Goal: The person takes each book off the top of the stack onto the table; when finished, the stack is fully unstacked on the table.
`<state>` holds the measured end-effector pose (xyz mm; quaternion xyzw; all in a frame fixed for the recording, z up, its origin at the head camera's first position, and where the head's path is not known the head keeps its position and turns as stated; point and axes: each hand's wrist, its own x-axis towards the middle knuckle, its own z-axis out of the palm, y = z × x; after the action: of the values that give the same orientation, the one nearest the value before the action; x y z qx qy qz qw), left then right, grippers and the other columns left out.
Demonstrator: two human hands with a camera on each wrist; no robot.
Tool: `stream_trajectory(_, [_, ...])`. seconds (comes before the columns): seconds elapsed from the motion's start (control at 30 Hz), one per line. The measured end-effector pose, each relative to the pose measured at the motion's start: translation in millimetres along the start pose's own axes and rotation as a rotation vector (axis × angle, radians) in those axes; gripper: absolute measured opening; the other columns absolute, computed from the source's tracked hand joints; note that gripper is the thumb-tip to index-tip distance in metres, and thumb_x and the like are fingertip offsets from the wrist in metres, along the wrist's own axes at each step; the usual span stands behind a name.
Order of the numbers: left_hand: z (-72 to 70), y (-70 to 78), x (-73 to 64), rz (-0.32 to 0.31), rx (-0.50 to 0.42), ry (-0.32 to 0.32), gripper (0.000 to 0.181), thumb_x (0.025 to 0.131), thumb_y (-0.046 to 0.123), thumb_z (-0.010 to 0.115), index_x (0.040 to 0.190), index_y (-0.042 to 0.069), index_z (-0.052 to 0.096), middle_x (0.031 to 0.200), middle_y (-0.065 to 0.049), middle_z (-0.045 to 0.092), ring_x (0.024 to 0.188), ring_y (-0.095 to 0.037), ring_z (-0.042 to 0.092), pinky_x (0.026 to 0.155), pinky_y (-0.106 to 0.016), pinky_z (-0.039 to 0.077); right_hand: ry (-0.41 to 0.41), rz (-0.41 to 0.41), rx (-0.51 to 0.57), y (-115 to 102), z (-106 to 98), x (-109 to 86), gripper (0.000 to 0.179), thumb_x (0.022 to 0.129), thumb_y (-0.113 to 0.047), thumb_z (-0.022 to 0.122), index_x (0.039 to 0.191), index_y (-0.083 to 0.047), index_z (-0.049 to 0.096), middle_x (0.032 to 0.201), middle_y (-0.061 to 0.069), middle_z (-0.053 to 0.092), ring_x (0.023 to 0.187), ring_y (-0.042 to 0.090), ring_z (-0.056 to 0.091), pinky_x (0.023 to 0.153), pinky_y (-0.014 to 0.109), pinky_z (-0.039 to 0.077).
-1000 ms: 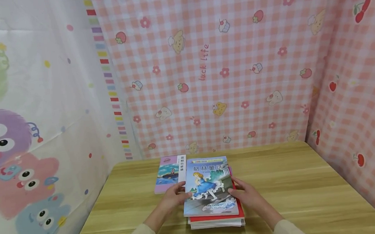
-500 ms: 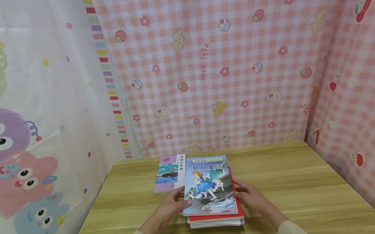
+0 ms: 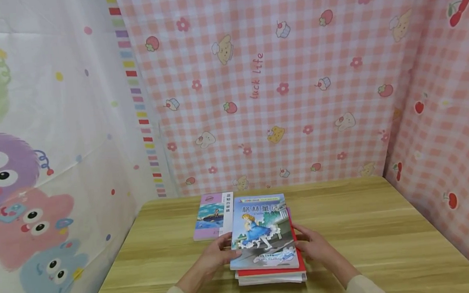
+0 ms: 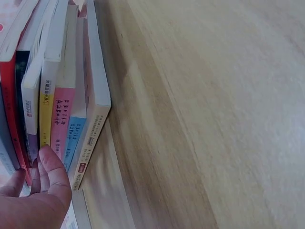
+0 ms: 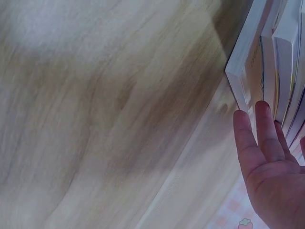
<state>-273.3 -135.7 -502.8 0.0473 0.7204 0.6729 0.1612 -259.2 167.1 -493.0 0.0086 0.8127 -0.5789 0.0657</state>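
Observation:
A stack of several books stands on the table, topped by a blue-covered book [image 3: 261, 235] with a girl in a blue dress. Beneath it shows a red book [image 3: 272, 271]. My left hand [image 3: 215, 255] touches the stack's left side, thumb at the top book's edge. Its fingertips meet the spines in the left wrist view, among them a yellow spine [image 4: 46, 102] and a pink spine [image 4: 62, 117]. On the opposite side, my right hand [image 3: 317, 248] rests its fingers against the stack. In the right wrist view its fingers are extended along the pages and covers [image 5: 255, 71].
A purple-and-white book [image 3: 211, 216] with a sea picture lies flat behind my left hand, close to the stack. The wooden table [image 3: 366, 219] reaches back to a pink checked curtain [image 3: 257, 117]. A white cartoon curtain [image 3: 89, 175] hangs at the left.
My right thumb has slid off the top cover to the stack's right side. My left hand has shifted slightly toward me along the left edge. The books have stayed about where they were.

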Motion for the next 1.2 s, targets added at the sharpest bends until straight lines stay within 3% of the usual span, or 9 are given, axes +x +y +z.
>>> stream_trajectory(0.27, [1.3,3.7,3.2,-0.01,-0.026,0.028,0.081,0.082,-0.001,0.075,0.151,-0.005,0.032,0.142,-0.027,0.045,0.118,-0.03,0.053,0.096,-0.041,0.05,-0.008,0.019,0.001,0,-1,0.3,0.059,0.094,0.001,0.059,0.15,-0.009,0.044,0.133,0.033,0.052,0.102,0.034,0.064,0.074,0.042,0.056])
stream_trajectory(0.4, [-0.5,5.6,4.9,0.0,-0.07,0.028,0.081,0.081,-0.008,0.071,0.151,-0.004,0.031,0.137,-0.026,0.048,0.112,-0.026,0.057,0.095,-0.038,0.05,-0.014,0.022,0.002,-2,-1,-1.2,0.059,0.094,0.001,0.058,0.15,-0.009,0.043,0.134,0.033,0.052,0.102,0.034,0.064,0.077,0.044,0.057])
stream_trajectory(0.6, [-8.4,6.4,5.3,0.043,-0.192,-0.053,0.08,0.082,-0.015,0.062,0.152,-0.005,0.025,0.127,-0.021,0.054,0.1,-0.022,0.063,0.085,-0.034,0.055,-0.018,0.016,0.025,-3,-1,-3.5,0.058,0.095,0.003,0.056,0.15,-0.005,0.041,0.135,0.035,0.05,0.099,0.034,0.066,0.075,0.043,0.057])
stream_trajectory(0.83, [-24.7,0.7,1.4,0.076,-0.225,-0.119,0.08,0.083,-0.014,0.058,0.153,-0.006,0.02,0.134,-0.018,0.054,0.103,-0.021,0.063,0.086,-0.031,0.053,-0.018,0.046,0.009,-4,-1,-3.0,0.058,0.095,0.0,0.058,0.151,-0.006,0.04,0.136,0.033,0.05,0.095,0.029,0.066,0.072,0.039,0.056])
stream_trajectory(1.1, [-36.0,-4.3,-7.2,0.104,-0.231,-0.133,0.083,0.083,-0.012,0.06,0.153,-0.007,0.016,0.152,-0.028,0.031,0.107,-0.019,0.061,0.092,-0.029,0.05,-0.04,0.099,-0.005,-3,-3,-0.1,0.061,0.096,-0.007,0.061,0.153,-0.013,0.039,0.139,0.029,0.047,0.102,0.03,0.063,0.079,0.041,0.057])
stream_trajectory(1.2, [-39.4,-4.6,-10.2,0.102,-0.244,-0.127,0.083,0.084,-0.01,0.06,0.154,-0.005,0.016,0.153,-0.027,0.031,0.108,-0.019,0.061,0.092,-0.03,0.05,-0.037,0.098,0.008,-3,-3,-0.1,0.061,0.096,-0.006,0.061,0.153,-0.013,0.04,0.139,0.029,0.047,0.1,0.029,0.064,0.078,0.04,0.057])
